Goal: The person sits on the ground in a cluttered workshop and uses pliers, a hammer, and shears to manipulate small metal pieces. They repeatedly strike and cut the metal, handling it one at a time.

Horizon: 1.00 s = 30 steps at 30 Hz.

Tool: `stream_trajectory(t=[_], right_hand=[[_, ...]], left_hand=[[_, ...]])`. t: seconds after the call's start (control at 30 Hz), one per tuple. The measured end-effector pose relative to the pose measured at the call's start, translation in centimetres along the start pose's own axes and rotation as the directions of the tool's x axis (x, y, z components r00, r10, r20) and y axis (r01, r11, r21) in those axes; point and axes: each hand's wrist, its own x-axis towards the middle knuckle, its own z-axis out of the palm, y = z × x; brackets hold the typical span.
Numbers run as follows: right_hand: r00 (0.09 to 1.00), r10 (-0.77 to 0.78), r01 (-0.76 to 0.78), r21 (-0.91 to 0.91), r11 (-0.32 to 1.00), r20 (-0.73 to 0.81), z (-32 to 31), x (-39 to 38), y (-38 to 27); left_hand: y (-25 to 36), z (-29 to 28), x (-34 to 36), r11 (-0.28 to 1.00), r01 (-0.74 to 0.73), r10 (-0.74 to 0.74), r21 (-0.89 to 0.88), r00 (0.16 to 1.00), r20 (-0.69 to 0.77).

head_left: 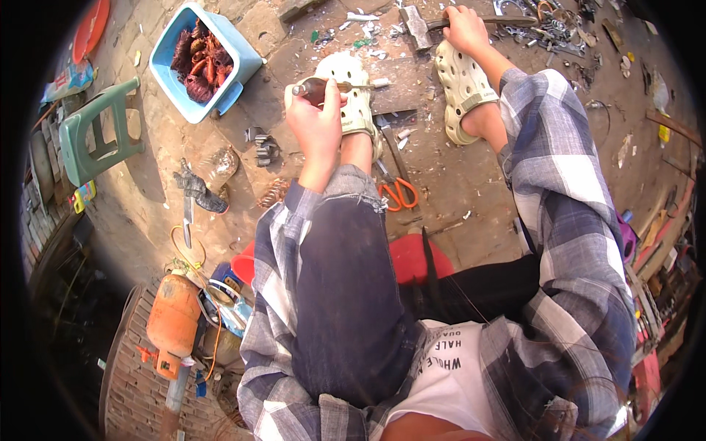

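Observation:
My left hand (312, 117) is closed around a dark brown handled tool (315, 90), which looks like a screwdriver or chisel. Its thin shaft points right across my left clog (344, 70), toward a small white piece (379, 83). The exact tip is hard to make out. My right hand (467, 31) grips the handle of a hammer (417, 28) close to its head, above my right clog (457, 84). The hammer head rests low among white scraps on the ground. Orange-handled scissors (398, 195) lie between my feet, blades pointing away.
A light-blue tub (246, 59) of reddish copper-coloured coils stands at the far left, beside a green stool (73, 151). Nearer lie a knife (187, 220) and a grey glove (209, 200). An orange gas cylinder (174, 316) is lower left. Metal scraps (559, 48) litter the far right.

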Motion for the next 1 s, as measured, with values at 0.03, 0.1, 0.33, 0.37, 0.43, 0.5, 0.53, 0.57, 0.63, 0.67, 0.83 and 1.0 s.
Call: stream_trajectory(t=[0.03, 0.1, 0.33, 0.37, 0.43, 0.5, 0.53, 0.57, 0.63, 0.67, 0.83, 1.0], right_hand=[[0.986, 0.046, -0.049, 0.018, 0.999, 0.163, -0.3, 0.4, 0.3], [0.980, 0.002, -0.001, -0.009, 1.000, 0.201, -0.7, 0.9, 0.9], [0.964, -0.184, 0.209, -0.122, 0.970, 0.192, 2.7, 2.1, 6.3], [0.949, -0.204, 0.241, -0.133, 0.961, 0.241, 3.0, 2.1, 7.8], [0.916, -0.215, 0.254, -0.077, 0.964, 0.339, 1.3, 2.0, 6.7], [0.878, -0.213, 0.219, 0.036, 0.975, 0.428, -7.3, 2.5, 0.7], [0.871, -0.214, 0.245, -0.012, 0.970, 0.442, -7.4, 2.9, 1.5], [0.863, -0.217, 0.272, -0.058, 0.961, 0.457, -7.2, 3.6, 2.6], [0.797, -0.237, 0.383, -0.162, 0.909, 0.555, -8.0, 4.3, 2.2], [0.806, -0.211, 0.352, -0.163, 0.922, 0.553, -8.2, 4.3, 1.7], [0.805, -0.115, 0.235, -0.134, 0.963, 0.582, -10.2, 2.9, -1.3], [0.823, -0.142, 0.126, 0.067, 0.990, 0.550, -11.3, 0.5, -2.2]], left_hand=[[-0.1, 0.2, 0.1, 1.000, 0.014, -0.014, -0.010, 1.000, 0.002], [-0.3, 0.4, 0.0, 1.000, -0.004, 0.004, 0.012, 1.000, 0.005], [-0.3, 0.7, -0.3, 0.987, -0.090, 0.082, 0.131, 0.995, 0.062], [-0.6, 1.2, -0.2, 0.982, -0.112, 0.100, 0.151, 0.991, 0.086], [-0.9, 1.2, -0.1, 0.988, -0.080, 0.070, 0.135, 0.995, 0.076], [-0.4, 0.2, -0.5, 0.999, 0.017, -0.017, 0.043, 1.000, 0.004], [-0.4, 0.5, -0.4, 0.999, 0.039, -0.039, 0.009, 0.999, 0.016], [-0.5, 0.7, -0.3, 0.998, 0.062, -0.061, -0.025, 0.998, 0.027], [-1.0, 0.6, -0.3, 0.995, 0.093, -0.091, -0.045, 0.995, 0.035], [-1.2, 0.4, -0.3, 0.995, 0.097, -0.096, -0.035, 0.995, 0.037], [-1.3, 0.1, -0.6, 0.979, 0.119, -0.112, -0.166, 0.992, 0.051], [-3.0, -0.4, -1.0, 0.988, 0.027, -0.014, -0.152, 0.996, 0.084]])
